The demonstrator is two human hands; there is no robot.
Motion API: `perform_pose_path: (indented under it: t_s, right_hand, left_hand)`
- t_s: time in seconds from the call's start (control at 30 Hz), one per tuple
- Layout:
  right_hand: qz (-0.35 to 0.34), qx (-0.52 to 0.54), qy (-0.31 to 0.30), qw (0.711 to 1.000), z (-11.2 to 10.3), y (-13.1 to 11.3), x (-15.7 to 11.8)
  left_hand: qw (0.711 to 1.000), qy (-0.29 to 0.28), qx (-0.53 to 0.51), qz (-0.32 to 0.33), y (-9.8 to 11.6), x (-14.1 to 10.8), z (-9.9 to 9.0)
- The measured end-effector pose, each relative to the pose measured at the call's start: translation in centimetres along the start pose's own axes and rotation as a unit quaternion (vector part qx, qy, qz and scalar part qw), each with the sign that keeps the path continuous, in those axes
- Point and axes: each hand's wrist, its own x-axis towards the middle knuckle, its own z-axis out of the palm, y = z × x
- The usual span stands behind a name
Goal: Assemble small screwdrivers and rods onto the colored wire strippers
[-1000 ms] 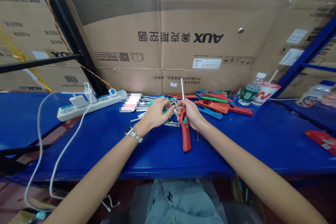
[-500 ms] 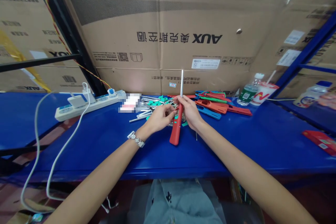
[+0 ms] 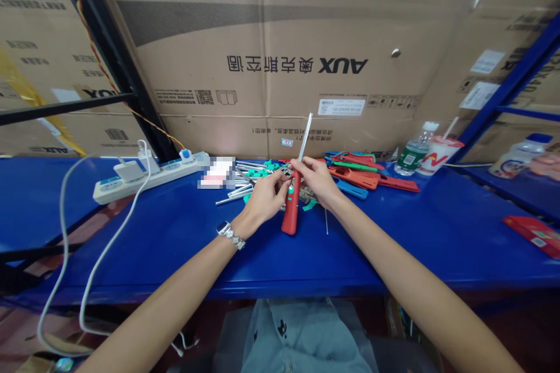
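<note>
A red long-nosed lighter (image 3: pixel 291 217) with a green piece on its side and a silver metal tube (image 3: pixel 306 137) stands tilted before me, over the blue table. My right hand (image 3: pixel 318 182) grips it near the neck, where the tube meets the red body. Thumb and fingers of my left hand (image 3: pixel 268 193) are pinched together against its left side; whatever small part lies between those fingertips is hidden. Behind my hands is a pile of green plastic pieces (image 3: pixel 258 172) and metal tubes (image 3: pixel 231 198). A thin metal rod (image 3: pixel 326 222) pokes out below my right hand.
Red lighter shells (image 3: pixel 356 178) and a blue one (image 3: pixel 352 189) lie right of my hands. Farther right stand a water bottle (image 3: pixel 413 154) and a paper cup (image 3: pixel 438 157). A power strip (image 3: pixel 131 183) with white cables is at left. Cardboard (image 3: pixel 306 23) walls the back.
The metal tube has tipped to the right, and the lighter's red body has shifted slightly up and left. Both hands keep their places on it.
</note>
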Motion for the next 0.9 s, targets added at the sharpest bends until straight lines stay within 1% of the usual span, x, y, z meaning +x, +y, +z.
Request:
perform_pose_path:
  t_s: [0.07, 0.13, 0.2, 0.27, 0.37, 0.47, 0.53, 0.6, 0.67, 0.77, 0.83, 0.9]
  right_hand:
    - [-0.012, -0.026, -0.031, 0.999, 0.2, 0.2, -0.4]
    - [-0.033, -0.059, -0.06, 0.996, 0.2, 0.5, -0.9]
    - [-0.061, -0.086, -0.084, 0.991, 0.1, 0.8, -1.5]
    - [-0.081, -0.107, -0.1, 0.986, -0.1, 0.9, -1.7]
    - [-0.111, -0.159, -0.101, 0.976, -0.3, 0.9, -1.5]
    - [-0.153, -0.229, -0.085, 0.958, -0.5, 0.6, -0.8]
    - [-0.165, -0.259, -0.09, 0.947, -0.7, 0.3, -0.3]
    - [-0.165, -0.279, -0.104, 0.941, -1.0, 0.1, 0.2]
    - [-0.16, -0.286, -0.118, 0.938, -1.3, -0.1, 0.7]
    - [-0.148, -0.267, -0.141, 0.942, -1.6, -0.1, 1.4]
    - [-0.147, -0.243, -0.142, 0.948, -1.6, 0.0, 1.8]
    - [-0.153, -0.222, -0.128, 0.954, -1.5, 0.2, 2.0]
  left_hand:
    - [0.998, 0.019, -0.046, -0.026, -0.2, 0.1, 0.1]
    - [0.991, 0.033, -0.116, -0.062, -0.5, 0.3, 0.2]
    - [0.979, 0.032, -0.183, -0.088, -0.7, 0.5, 0.3]
    - [0.968, 0.022, -0.228, -0.103, -0.9, 0.7, 0.1]
    - [0.945, -0.009, -0.297, -0.139, -0.9, 1.2, -0.3]
    - [0.905, -0.035, -0.385, -0.179, -0.8, 1.5, -0.7]
    - [0.893, -0.027, -0.409, -0.187, -0.8, 1.6, -0.7]
    - [0.889, -0.015, -0.417, -0.188, -0.9, 1.5, -0.6]
    - [0.881, -0.012, -0.432, -0.193, -0.9, 1.4, -0.4]
    - [0.857, 0.003, -0.471, -0.211, -0.6, 1.3, -0.1]
    - [0.84, 0.024, -0.493, -0.227, -0.3, 1.4, 0.1]
    - [0.825, 0.044, -0.51, -0.24, -0.2, 1.4, 0.3]
